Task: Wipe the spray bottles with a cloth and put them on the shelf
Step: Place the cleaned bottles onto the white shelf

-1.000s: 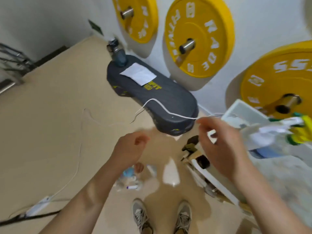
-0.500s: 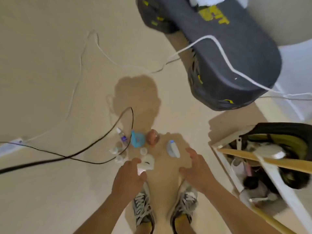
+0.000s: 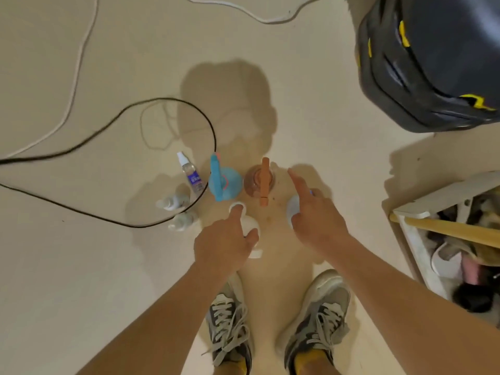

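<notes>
Loose things on the beige floor [image 3: 81, 266].
Black cable [image 3: 167, 99] loops left of the left grip [image 3: 224, 239]; white cable [image 3: 267, 21] and dark pad [image 3: 433, 63] lie beyond the right grip [image 3: 316, 223]; sneakers [image 3: 230, 326] below both.

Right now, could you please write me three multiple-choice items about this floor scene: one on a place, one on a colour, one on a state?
1. The blue spray bottle stands:
A) left of the orange spray bottle
B) right of it
C) on top of it

2. The looped cable beside the blue spray bottle is:
A) red
B) black
C) green

3. The orange spray bottle is:
A) lying flat
B) upside down
C) upright

Answers:
1 A, they stand side by side on the floor.
2 B, the loop is plainly black.
3 C, seen from above, its trigger head covers its round body.
</notes>
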